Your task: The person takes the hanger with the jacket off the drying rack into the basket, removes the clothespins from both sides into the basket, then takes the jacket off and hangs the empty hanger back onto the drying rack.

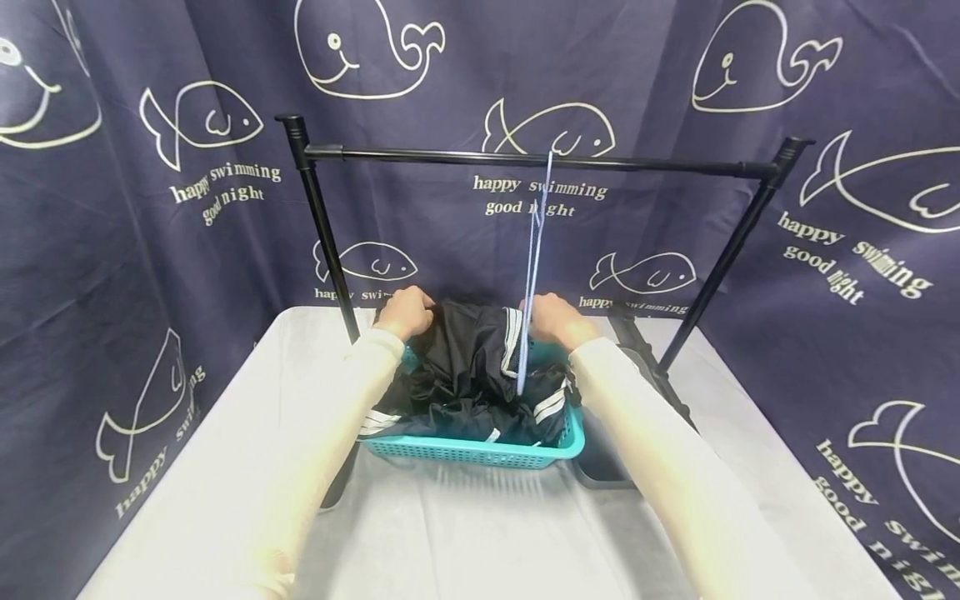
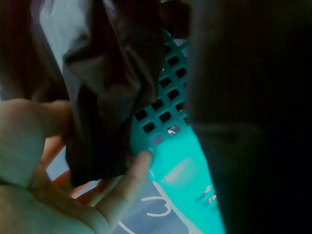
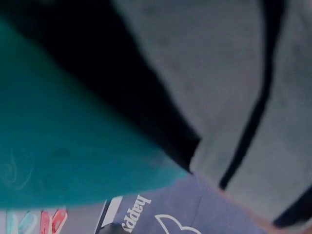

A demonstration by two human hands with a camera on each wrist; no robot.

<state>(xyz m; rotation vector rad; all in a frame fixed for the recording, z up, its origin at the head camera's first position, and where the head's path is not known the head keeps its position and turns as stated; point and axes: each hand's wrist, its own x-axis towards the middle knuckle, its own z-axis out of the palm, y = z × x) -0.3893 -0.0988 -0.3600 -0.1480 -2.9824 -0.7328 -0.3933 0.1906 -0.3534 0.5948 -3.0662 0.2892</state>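
A black garment with white stripes (image 1: 468, 350) lies bunched in a teal plastic basket (image 1: 480, 452), part of it raised at the back. My left hand (image 1: 406, 313) pinches the garment's edge at the back left; in the left wrist view the dark cloth (image 2: 105, 73) hangs between thumb and fingers, beside the basket's perforated wall (image 2: 165, 105). At the back right, my right hand (image 1: 555, 322) holds the striped part. In the right wrist view the white-striped cloth (image 3: 209, 63) covers most of that hand, beside the blurred basket wall (image 3: 58, 141).
A black rack (image 1: 450, 157) spans over the table, with a pale blue looped cord (image 1: 534, 267) hanging from its bar in front of the garment. A grey tray (image 1: 603, 458) stands right of the basket. Red clips (image 3: 52, 220) show low in the right wrist view.
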